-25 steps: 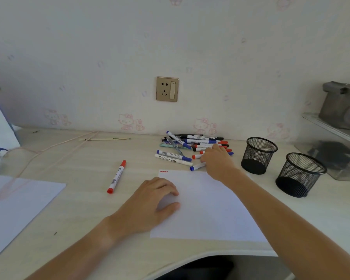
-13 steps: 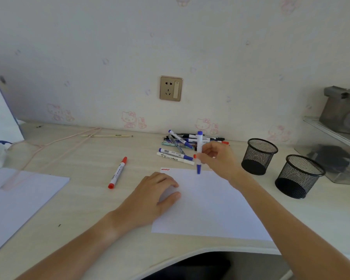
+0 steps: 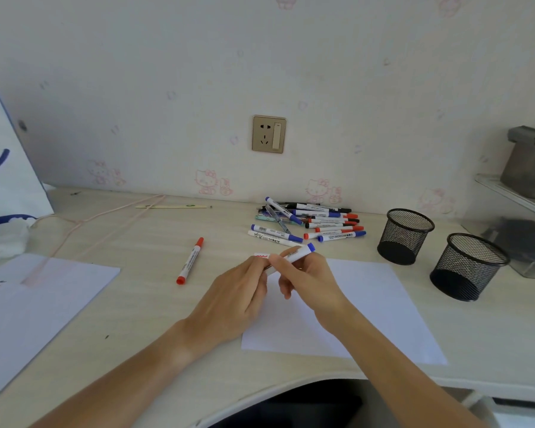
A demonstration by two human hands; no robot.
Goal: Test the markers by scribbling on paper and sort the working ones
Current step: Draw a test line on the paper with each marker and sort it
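A blue-capped white marker [image 3: 300, 253] is held over the top left of the white test paper [image 3: 368, 298]. My right hand [image 3: 306, 279] grips its barrel. My left hand [image 3: 238, 295] holds its near end, which the fingers hide. A short red scribble [image 3: 261, 257] shows at the paper's top left corner. A pile of several markers [image 3: 312, 223] with blue, red and black caps lies behind the paper by the wall. One red marker [image 3: 190, 261] lies alone to the left of the paper.
Two black mesh pen cups [image 3: 405, 236] [image 3: 467, 267] stand at the right of the desk. Another sheet with colour marks [image 3: 37, 304] lies at the left. A clear shelf unit [image 3: 513, 217] is at the far right, a bag [image 3: 3, 168] at the far left.
My right hand lifted a blue marker from the pile and brought it over the paper. My left hand rose off the paper and took hold of the marker's near end.
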